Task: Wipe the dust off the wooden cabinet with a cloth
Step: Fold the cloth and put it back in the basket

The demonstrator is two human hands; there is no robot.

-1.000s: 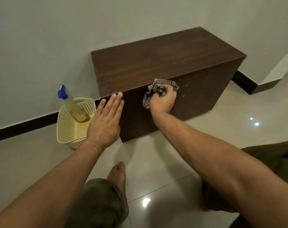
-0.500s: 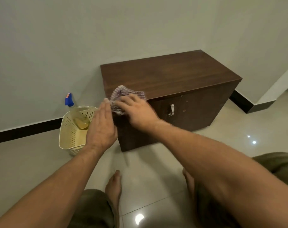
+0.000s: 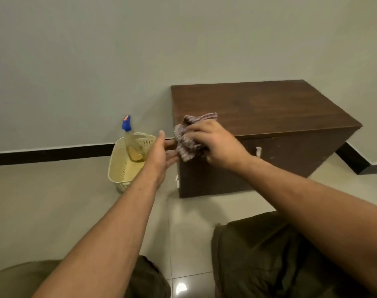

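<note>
At the front left corner of a dark wooden cabinet (image 3: 269, 108), the right grip (image 3: 217, 145) is clenched around a bunched checked cloth (image 3: 186, 143), fingers curled over the fabric and holding it where the top meets the front. Part of the cloth sticks up past the knuckles onto the top, and the rest hangs below the fingers over the front face. Just left of it, the left grip (image 3: 161, 154) is released, fingers straight and together, turned edge-on. Its fingertips reach under the cloth at the corner; whether they touch fabric or wood cannot be told. Right of the clenched grip, the cabinet's brown top surface runs back to a pale wall (image 3: 140, 50), and a small metal handle (image 3: 258, 151) shows on the front just beyond the right wrist. Left of the released grip, a cream perforated basket (image 3: 119, 166) stands on the glossy tiled floor (image 3: 54, 201) near the cabinet, with a blue-capped spray bottle (image 3: 126, 125) of yellowish liquid leaning inside it. A black skirting board (image 3: 43, 154) runs along the foot of the wall. Below both forearms, olive trousers (image 3: 258, 254) cover the person's knees.
</note>
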